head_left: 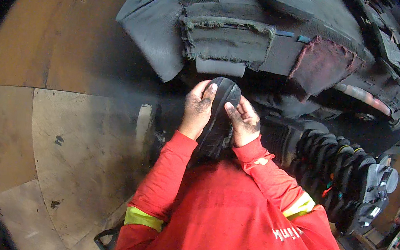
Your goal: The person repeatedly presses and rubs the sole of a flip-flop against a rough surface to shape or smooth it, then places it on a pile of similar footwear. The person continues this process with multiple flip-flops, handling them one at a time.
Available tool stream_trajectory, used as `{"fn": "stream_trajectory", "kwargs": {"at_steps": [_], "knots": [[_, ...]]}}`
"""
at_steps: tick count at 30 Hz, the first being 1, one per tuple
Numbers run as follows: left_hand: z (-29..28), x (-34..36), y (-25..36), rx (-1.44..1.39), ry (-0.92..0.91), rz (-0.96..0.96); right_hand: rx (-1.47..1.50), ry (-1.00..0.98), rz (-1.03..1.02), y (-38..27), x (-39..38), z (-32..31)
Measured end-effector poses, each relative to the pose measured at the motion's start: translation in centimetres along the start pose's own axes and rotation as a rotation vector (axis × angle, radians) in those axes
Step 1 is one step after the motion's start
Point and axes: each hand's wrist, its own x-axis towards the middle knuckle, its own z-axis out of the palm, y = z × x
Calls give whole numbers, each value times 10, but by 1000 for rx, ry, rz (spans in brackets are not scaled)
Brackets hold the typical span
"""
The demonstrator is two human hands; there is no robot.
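Observation:
Between my two hands is a black sandal [220, 108], its rounded end pointing away from me. My left hand [198, 107] grips its left edge, the thumb lying along the near face. On the opposite edge, my right hand [243, 122] is closed with the thumb pressed against the sandal. Both hands are smudged with black. Just beyond the sandal's tip is a smooth pale grey surface [219, 68], showing below a frayed grey cloth flap [230, 43]. Whether the tip touches that surface I cannot tell.
A dust-covered machine housing [253, 14] spans the far side, with a reddish cloth flap [325, 65] hanging from it. Black sandals [337, 164] stand packed in a row at the right. Brown wooden panels [71, 159] cover the left side. A black handle [105, 241] shows at lower left.

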Motion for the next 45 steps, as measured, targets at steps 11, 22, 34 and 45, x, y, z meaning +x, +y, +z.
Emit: {"fn": "stream_trajectory", "kwargs": {"at_steps": [11,22,34,45], "knots": [[-7,-11,14,-113,-161,-84,62,-249,63,-11,16,-28],[12,-27,8,-475,3,-267,-944,-521,-417,-28,3,-40],[31,-1,18,81,80,-162,-868,-457,-281,-19,13,-36],[37,-3,42,553,100,-116,-511,-465,-46,-6,12,-31]]}}
